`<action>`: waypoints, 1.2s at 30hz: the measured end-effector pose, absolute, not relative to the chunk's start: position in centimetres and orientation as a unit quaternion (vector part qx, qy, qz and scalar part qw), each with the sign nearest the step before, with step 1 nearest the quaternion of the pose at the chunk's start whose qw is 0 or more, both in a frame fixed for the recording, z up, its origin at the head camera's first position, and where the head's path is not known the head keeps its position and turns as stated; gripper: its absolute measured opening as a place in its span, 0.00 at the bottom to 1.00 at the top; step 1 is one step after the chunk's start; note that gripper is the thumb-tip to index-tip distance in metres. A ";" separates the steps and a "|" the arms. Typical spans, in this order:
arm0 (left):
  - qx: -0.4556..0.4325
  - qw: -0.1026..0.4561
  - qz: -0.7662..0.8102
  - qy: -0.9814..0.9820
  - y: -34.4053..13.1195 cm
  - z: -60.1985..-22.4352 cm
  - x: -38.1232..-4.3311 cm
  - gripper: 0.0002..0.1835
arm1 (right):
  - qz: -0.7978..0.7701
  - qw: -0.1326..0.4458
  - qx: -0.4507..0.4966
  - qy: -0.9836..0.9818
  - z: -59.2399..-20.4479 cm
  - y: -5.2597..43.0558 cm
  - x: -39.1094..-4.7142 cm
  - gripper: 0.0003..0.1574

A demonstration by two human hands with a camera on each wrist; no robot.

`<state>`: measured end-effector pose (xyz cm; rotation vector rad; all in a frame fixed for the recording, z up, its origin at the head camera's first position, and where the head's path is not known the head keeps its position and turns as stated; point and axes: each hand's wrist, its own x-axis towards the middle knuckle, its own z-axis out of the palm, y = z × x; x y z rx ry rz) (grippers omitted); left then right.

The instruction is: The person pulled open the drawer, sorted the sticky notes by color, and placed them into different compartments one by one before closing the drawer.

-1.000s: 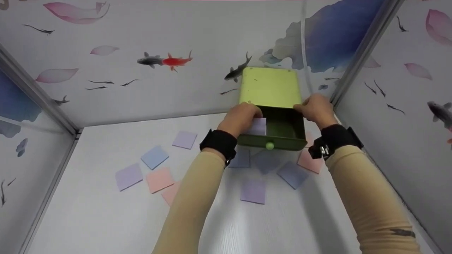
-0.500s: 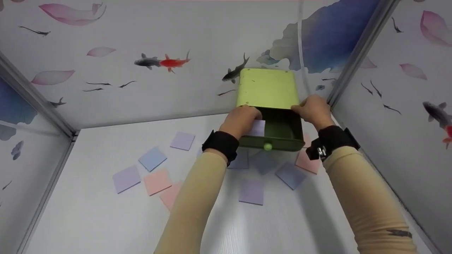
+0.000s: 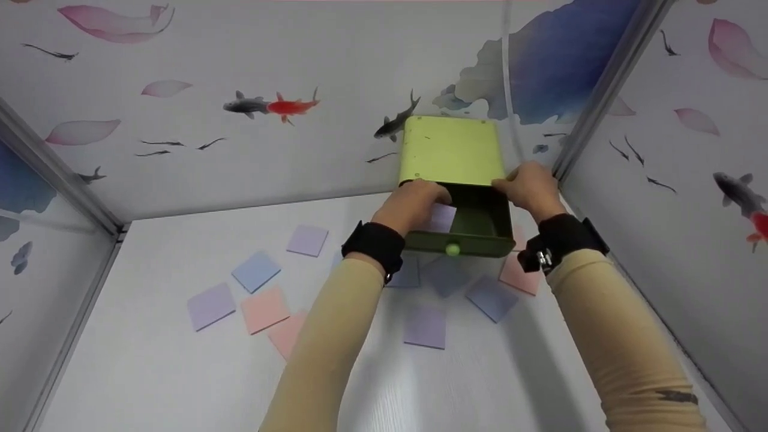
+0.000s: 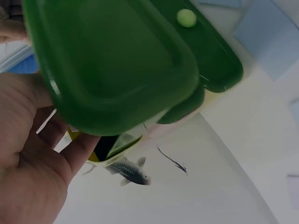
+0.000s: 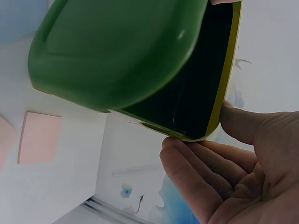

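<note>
A small green drawer box [image 3: 453,150] with a yellow-green top stands against the back wall. Its upper drawer [image 3: 459,245], dark green with a round knob, is pulled out. My left hand [image 3: 411,204] reaches over the drawer's left side and pinches a thin purple square [image 3: 442,218] inside it. In the left wrist view the drawer's underside [image 4: 117,60] hides that square, while my left fingers [image 4: 79,149] show beside it. At the box's front right corner my right hand [image 3: 531,187] pinches the rim [image 5: 219,102] between thumb and fingers.
Several thin pink, blue and purple squares lie scattered on the white table [image 3: 150,372], including a purple one [image 3: 425,327] in front of the drawer and a pink one [image 3: 520,274] at right. Printed walls [image 3: 300,54] enclose the back and sides. A lower drawer [image 4: 210,56] has its own knob.
My left hand and the purple square have shifted slightly right within the drawer, and the square has tilted. My right hand keeps its grip on the box. The view has drifted slightly.
</note>
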<state>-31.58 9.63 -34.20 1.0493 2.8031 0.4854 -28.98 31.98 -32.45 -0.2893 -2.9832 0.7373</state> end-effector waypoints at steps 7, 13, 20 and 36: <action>0.324 0.079 0.213 0.918 9.6 -32.8 -32.3 0.24 | 0.224 0.034 -0.088 -0.970 -32.3 31.8 -28.9 0.27; 0.304 0.093 0.198 0.927 9.5 -33.5 -32.2 0.24 | 0.229 0.026 -0.090 -0.969 -32.4 31.6 -28.9 0.27; 0.303 0.042 0.127 0.943 9.3 -35.2 -32.0 0.20 | 0.225 0.015 -0.092 -0.970 -32.3 31.6 -28.9 0.28; 0.323 0.035 0.127 0.937 9.0 -35.4 -31.7 0.14 | 0.223 0.032 -0.081 -0.971 -32.6 31.8 -28.9 0.32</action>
